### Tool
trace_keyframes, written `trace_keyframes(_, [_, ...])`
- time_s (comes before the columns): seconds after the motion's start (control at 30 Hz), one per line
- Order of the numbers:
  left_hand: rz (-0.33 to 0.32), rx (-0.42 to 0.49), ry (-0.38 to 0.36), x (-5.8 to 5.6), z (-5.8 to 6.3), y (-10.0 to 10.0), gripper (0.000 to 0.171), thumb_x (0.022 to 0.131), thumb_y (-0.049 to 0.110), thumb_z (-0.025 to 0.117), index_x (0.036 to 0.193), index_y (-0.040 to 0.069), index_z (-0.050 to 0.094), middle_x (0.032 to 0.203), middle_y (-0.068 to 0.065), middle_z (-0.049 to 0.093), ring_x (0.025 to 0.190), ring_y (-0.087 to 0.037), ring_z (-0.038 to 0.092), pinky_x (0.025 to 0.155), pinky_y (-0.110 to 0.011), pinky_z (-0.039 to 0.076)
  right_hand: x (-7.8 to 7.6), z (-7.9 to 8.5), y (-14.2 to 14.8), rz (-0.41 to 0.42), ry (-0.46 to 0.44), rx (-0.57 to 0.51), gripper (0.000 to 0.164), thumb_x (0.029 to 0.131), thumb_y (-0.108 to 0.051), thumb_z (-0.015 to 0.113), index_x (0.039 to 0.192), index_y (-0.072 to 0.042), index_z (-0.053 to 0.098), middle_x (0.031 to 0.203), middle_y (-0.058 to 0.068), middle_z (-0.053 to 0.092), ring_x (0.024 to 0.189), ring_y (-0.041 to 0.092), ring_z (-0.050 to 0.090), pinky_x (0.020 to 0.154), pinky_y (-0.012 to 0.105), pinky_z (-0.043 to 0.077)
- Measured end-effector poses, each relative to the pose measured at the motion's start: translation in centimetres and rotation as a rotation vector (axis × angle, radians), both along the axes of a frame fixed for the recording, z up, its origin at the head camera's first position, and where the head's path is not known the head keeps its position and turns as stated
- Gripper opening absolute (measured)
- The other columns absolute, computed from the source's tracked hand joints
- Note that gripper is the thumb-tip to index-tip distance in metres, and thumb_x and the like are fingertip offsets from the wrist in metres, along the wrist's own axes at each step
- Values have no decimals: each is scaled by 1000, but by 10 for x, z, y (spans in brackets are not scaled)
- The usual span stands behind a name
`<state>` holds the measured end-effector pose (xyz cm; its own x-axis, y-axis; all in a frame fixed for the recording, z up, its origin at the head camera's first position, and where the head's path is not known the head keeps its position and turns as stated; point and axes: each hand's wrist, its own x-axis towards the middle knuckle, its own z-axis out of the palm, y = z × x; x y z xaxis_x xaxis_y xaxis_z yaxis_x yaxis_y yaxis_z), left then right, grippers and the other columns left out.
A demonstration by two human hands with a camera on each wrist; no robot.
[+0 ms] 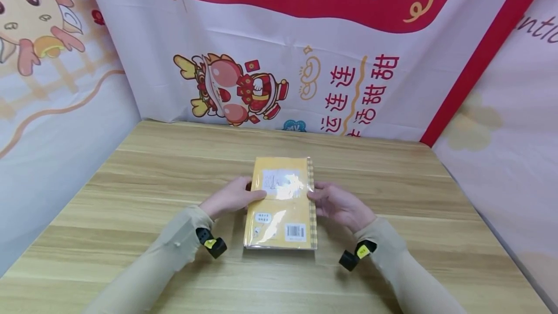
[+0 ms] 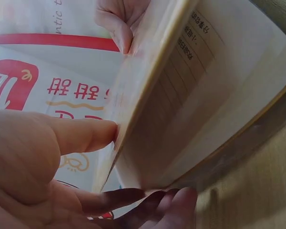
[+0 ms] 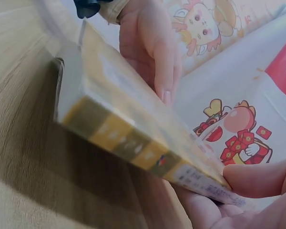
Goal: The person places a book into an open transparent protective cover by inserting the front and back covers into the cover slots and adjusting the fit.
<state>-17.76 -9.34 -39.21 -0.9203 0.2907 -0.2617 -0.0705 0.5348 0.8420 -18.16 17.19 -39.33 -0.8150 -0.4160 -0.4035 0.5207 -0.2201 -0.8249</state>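
A yellow book in a clear glossy cover lies between both hands, its barcode side up and its checkered spine to the right. My left hand grips the left edge, thumb on the upper cover and fingers underneath. In the left wrist view the upper cover stands apart from the lower part, and a lined page with print shows inside. On the spine side my right hand holds the book, its thumb on top and fingers below. The right wrist view shows the spine raised above the table.
The wood-grain table extends around the book. A white and red printed cloth hangs behind its back edge, with more printed cloth at both sides. Each wrist wears a black strap camera.
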Motion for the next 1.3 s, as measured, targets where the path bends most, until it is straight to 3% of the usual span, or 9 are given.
trace_keyframes(0.17, [41, 40, 7, 0, 0, 0, 44, 90, 28, 65, 125, 6, 50, 98, -6, 61, 85, -19, 60, 78, -35, 48, 1, 3, 1, 1, 31, 3, 55, 90, 6, 51, 142, 3, 34, 123, 17, 57, 104, 26, 60, 95, 45, 41])
trace_keyframes(0.47, [79, 109, -73, -3, 2, -4, 66, 84, 40, 70, 134, 9, 38, 106, -6, 61, 87, -18, 64, 83, -39, 47, 4, 11, 2, 40, 70, -43, 52, 91, 5, 51, 141, 0, 36, 127, 17, 55, 108, 27, 59, 98, 46, 38])
trace_keyframes(0.6, [60, 234, -109, -5, 5, -6, 58, 85, 39, 69, 131, 12, 46, 105, -6, 65, 88, -21, 66, 82, -38, 50, 4, 14, 4, 58, 103, -89, 51, 93, 4, 48, 142, 1, 34, 128, 17, 54, 109, 26, 58, 100, 47, 36])
trace_keyframes(0.7, [77, 317, -79, -7, 6, -5, 51, 84, 33, 72, 126, 12, 53, 100, -6, 68, 86, -22, 68, 79, -37, 52, 3, 16, 5, 55, 109, -103, 52, 94, 3, 48, 143, -1, 33, 131, 17, 52, 111, 26, 57, 99, 47, 36])
trace_keyframes(0.9, [149, 286, 12, -9, 6, -2, 45, 79, 29, 77, 116, 10, 60, 93, -4, 69, 82, -20, 68, 75, -33, 52, 4, 17, 5, 17, 119, -61, 54, 92, 4, 50, 143, -5, 36, 130, 17, 53, 111, 29, 58, 97, 48, 38])
trace_keyframes(1.3, [178, 358, 13, -5, 7, 3, 47, 78, 25, 79, 119, 13, 60, 95, -3, 70, 85, -20, 68, 77, -35, 52, 0, 20, 6, -34, 145, 23, 51, 89, 4, 55, 139, -4, 44, 124, 17, 58, 106, 31, 61, 93, 48, 42])
